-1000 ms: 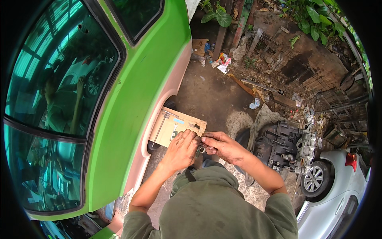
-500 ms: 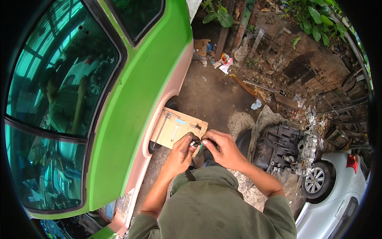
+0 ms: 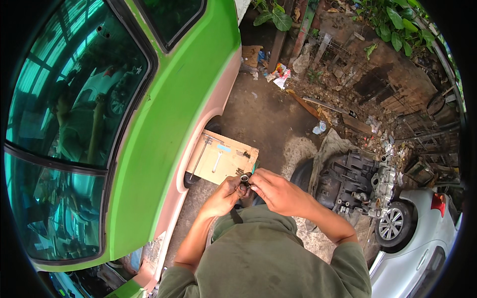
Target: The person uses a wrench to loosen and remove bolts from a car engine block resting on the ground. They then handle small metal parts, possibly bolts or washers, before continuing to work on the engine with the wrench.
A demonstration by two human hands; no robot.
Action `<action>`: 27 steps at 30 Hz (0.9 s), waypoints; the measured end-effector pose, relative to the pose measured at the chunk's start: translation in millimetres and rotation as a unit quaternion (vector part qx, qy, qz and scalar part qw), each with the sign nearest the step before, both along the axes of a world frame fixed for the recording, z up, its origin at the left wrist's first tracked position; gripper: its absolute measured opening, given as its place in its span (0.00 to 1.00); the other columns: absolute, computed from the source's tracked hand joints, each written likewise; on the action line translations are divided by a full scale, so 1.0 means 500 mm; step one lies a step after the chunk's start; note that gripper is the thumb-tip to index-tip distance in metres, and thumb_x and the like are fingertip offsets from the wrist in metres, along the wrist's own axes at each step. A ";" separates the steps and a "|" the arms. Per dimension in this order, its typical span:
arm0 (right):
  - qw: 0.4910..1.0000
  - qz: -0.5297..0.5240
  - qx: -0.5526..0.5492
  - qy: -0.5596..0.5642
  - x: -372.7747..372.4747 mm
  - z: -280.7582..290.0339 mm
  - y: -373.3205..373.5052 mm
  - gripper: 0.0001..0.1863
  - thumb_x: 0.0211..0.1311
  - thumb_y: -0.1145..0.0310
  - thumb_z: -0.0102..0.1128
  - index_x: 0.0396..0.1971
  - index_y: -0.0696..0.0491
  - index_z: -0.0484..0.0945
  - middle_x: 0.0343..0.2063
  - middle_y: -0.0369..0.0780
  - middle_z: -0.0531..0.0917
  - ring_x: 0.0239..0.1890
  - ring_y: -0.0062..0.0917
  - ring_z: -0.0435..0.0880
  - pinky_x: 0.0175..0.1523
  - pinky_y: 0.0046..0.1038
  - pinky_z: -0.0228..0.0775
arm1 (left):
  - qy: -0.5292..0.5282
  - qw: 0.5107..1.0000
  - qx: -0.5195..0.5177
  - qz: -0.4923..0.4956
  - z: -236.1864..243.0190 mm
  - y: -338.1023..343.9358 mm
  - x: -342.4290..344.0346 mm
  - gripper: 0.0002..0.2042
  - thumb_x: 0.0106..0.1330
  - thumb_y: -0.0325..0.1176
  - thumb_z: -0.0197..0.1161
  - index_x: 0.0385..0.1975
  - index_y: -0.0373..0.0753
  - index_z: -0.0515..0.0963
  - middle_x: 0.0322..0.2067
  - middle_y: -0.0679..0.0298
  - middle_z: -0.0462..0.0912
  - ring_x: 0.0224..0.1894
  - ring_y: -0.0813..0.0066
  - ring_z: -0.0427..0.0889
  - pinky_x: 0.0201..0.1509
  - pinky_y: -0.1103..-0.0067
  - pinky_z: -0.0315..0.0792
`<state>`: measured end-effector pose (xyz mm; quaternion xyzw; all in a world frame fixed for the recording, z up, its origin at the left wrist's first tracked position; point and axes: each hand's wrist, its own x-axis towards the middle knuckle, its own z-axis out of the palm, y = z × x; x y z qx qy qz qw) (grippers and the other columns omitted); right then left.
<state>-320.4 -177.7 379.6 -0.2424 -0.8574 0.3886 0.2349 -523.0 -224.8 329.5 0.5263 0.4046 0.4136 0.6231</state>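
A small dark metal part with a round, ring-like end is held up between my two hands, over the near edge of a cardboard sheet. My left hand has its blackened fingers closed around the part from the left. From the right, my right hand pinches at the part's side, its fingertips pressed together. What lies under the fingers is hidden. On the cardboard are a combination wrench, a long thin metal rod with a crossbar and several small dark pieces.
A green and pink car body stands close on my left. To the right, a dark engine or gearbox assembly lies on cloth, beside a tyre. A silver car is at the lower right. Litter, planks and plants line the far side.
Both hands have shifted slightly, and the part has been turned so its round end shows upward. Small pieces on the cardboard beside the fingers have come into view.
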 end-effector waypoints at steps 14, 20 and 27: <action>0.997 -0.062 -0.004 0.034 0.000 0.008 0.003 0.10 0.63 0.79 0.59 0.44 0.62 0.74 0.36 0.49 0.77 0.39 0.45 0.79 0.44 0.40 0.72 | -0.005 0.996 0.045 0.071 0.014 0.011 0.031 0.08 0.77 0.29 0.52 0.38 0.28 0.71 0.28 0.63 0.74 0.32 0.78 0.69 0.36 0.79 0.67; 0.988 -0.139 -0.013 0.073 0.001 -0.011 0.010 0.07 0.63 0.76 0.65 0.37 0.62 0.79 0.30 0.46 0.81 0.31 0.39 0.83 0.36 0.32 0.73 | -0.003 0.977 0.088 0.193 0.030 0.016 0.034 0.12 0.64 0.20 0.66 0.47 0.31 0.80 0.36 0.63 0.83 0.35 0.82 0.75 0.41 0.82 0.73; 0.985 -0.140 -0.053 0.090 0.004 -0.039 0.008 0.06 0.66 0.75 0.62 0.35 0.63 0.80 0.28 0.45 0.82 0.30 0.36 0.84 0.36 0.31 0.74 | 0.124 0.960 0.141 0.208 0.032 0.001 0.033 0.11 0.55 0.17 0.69 0.39 0.31 0.85 0.35 0.60 0.87 0.38 0.73 0.82 0.43 0.79 0.75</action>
